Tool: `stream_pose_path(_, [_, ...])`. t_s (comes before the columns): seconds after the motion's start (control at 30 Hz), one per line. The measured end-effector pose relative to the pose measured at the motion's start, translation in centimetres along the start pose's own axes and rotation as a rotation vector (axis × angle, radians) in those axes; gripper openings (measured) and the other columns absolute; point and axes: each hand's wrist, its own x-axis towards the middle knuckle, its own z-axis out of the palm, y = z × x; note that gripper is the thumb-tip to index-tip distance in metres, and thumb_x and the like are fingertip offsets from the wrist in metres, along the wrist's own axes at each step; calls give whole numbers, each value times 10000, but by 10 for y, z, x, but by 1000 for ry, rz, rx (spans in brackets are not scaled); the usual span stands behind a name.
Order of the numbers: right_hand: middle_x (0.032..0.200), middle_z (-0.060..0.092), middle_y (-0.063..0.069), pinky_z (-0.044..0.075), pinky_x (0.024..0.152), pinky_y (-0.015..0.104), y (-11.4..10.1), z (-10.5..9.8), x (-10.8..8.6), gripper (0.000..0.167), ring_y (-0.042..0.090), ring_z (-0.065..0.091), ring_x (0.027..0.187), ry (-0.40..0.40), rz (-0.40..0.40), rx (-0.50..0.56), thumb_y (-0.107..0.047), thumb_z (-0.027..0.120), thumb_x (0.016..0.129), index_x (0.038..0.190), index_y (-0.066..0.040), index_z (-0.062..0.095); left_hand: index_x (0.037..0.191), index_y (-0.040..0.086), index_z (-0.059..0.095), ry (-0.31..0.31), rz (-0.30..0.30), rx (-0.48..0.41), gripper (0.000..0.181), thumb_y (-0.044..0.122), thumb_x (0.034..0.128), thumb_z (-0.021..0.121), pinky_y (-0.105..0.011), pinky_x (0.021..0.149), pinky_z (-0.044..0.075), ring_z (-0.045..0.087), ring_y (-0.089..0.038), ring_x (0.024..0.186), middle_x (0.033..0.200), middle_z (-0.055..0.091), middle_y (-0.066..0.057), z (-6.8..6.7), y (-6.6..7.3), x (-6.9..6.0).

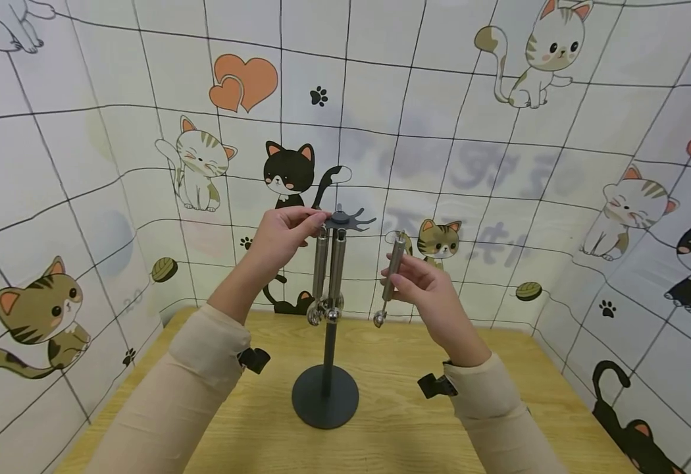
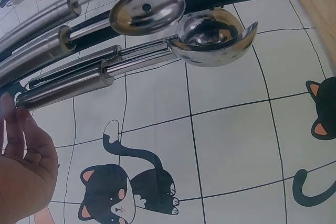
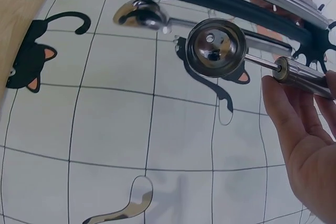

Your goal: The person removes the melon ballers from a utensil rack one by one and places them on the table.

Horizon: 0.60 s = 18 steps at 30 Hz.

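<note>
My right hand (image 1: 434,293) pinches scoop (image 1: 395,260), left hand (image 1: 280,237) pinches rack (image 1: 330,349) between them. Scoop likely light, stiff, slick: hold mid-handle.

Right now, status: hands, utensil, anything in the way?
Left hand pinches rack top. Right hand grips loose utensil. Right-side hooks bare, apparently unobstructed.

Both sleeves (image 1: 162,401) are plain beige. Black straps (image 1: 254,360) jut out: left cuff (image 1: 212,332), four o'clock; right cuff (image 1: 482,385), nine o'clock.
</note>
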Motion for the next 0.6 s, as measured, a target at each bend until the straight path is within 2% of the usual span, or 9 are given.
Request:
stream_pose_path(0.2, [1233, 636, 135, 556, 924, 391, 11, -18, -7, 468, 261, 643, 1171, 29, 29, -32, -216, 627, 1029, 1464, -78, 522, 1199, 102, 743, -1, 10, -11, 337, 364, 1002, 660, -381, 875, 512, 631, -262, 1007, 1003, 695, -60, 0, -2, -1])
stream_pose_path(0.37, [1229, 639, 114, 563, 906, 377, 19, -32, -14, 487, 215, 652, 1149, 72, 56, -51, -214, 634, 1025, 1466, -50, 509, 1197, 111, 744, -3, 13, -4, 337, 373, 1003, 657, -392, 877, 509, 631, -226, 981, 996, 696, -58, 0, -4, -1])
stream_pose_path(0.6, [1243, 630, 164, 569, 874, 323, 32, -52, -21, 505, 164, 669, 1071, 111, 92, -109, -228, 621, 1032, 1462, -1, 486, 1197, 106, 743, -1, 38, -15, 333, 363, 1007, 654, -490, 906, 503, 623, -225, 960, 975, 681, -62, 0, -5, 0])
